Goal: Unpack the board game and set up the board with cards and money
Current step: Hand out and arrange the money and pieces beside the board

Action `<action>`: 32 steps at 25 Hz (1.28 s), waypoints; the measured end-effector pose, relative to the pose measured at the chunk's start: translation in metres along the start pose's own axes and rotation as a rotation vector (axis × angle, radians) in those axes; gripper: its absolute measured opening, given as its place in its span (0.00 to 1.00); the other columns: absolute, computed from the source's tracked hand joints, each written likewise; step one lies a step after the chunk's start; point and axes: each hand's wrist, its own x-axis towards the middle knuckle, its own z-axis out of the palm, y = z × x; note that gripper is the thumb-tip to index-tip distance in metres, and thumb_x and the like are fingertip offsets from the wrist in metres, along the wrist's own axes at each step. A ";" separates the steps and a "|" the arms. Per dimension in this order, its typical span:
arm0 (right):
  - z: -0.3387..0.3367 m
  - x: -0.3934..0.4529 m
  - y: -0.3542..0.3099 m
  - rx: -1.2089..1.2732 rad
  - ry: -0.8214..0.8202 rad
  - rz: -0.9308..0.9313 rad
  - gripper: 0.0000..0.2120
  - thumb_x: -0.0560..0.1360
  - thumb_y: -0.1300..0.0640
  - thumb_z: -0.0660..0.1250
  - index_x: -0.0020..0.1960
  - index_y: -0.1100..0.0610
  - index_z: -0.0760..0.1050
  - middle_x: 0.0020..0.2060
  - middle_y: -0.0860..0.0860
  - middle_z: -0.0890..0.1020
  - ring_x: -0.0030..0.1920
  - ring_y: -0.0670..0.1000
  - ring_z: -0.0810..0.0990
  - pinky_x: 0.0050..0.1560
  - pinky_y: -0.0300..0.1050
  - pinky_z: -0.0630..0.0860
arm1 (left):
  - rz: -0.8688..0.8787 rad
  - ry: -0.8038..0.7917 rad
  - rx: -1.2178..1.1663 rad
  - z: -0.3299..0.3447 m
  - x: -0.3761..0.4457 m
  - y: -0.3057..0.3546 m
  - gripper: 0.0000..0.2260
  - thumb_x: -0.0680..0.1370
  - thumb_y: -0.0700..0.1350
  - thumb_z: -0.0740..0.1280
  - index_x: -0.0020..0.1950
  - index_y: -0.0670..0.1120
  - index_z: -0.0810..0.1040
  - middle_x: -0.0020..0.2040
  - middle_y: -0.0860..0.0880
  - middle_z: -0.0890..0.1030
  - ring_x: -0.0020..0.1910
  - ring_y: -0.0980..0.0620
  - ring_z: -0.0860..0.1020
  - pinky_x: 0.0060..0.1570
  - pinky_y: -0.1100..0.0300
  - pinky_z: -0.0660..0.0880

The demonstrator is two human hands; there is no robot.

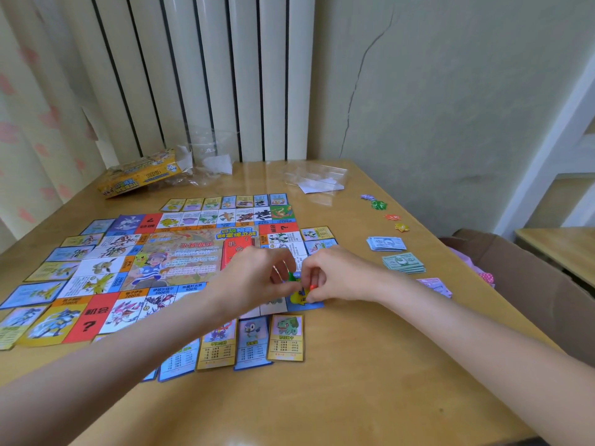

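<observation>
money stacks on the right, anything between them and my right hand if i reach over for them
Nothing visible. The right hand is over the board's near right corner, and only bare table lies between it and the blue money stack, green money stack and pink money stack.

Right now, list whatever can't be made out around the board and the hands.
- Head view: small green piece and red piece, mostly hidden by fingers of left hand and right hand.
- Colourful paper game board: near right corner covered by both hands.
- Yellow cardboard game box: print blurred.
- Green banknote stack: values too small.
</observation>
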 end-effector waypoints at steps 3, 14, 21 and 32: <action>-0.007 0.003 0.000 0.016 -0.016 0.014 0.07 0.69 0.61 0.73 0.46 0.58 0.77 0.32 0.45 0.79 0.33 0.40 0.76 0.44 0.41 0.76 | -0.017 0.034 -0.041 -0.012 0.005 -0.002 0.06 0.73 0.45 0.71 0.47 0.45 0.79 0.34 0.56 0.78 0.38 0.56 0.80 0.43 0.64 0.76; -0.072 0.005 0.068 -0.134 0.278 0.259 0.09 0.74 0.65 0.64 0.52 0.61 0.80 0.50 0.54 0.82 0.52 0.50 0.77 0.50 0.36 0.70 | 0.027 0.026 0.028 -0.006 0.069 0.040 0.07 0.76 0.40 0.64 0.50 0.45 0.80 0.42 0.51 0.80 0.43 0.53 0.79 0.45 0.63 0.72; -0.061 0.005 0.137 -0.185 0.113 0.433 0.18 0.74 0.64 0.64 0.64 0.58 0.73 0.61 0.55 0.76 0.61 0.54 0.74 0.56 0.41 0.69 | -0.048 -0.193 0.156 0.043 0.162 0.067 0.11 0.77 0.42 0.63 0.57 0.42 0.78 0.58 0.46 0.79 0.58 0.46 0.76 0.53 0.59 0.71; -0.070 0.017 0.154 -0.128 0.019 0.370 0.19 0.71 0.62 0.70 0.61 0.56 0.76 0.49 0.53 0.78 0.46 0.52 0.75 0.42 0.42 0.70 | -0.169 -0.457 0.246 0.089 0.199 0.074 0.20 0.74 0.45 0.69 0.63 0.39 0.73 0.48 0.45 0.73 0.45 0.49 0.71 0.31 0.63 0.64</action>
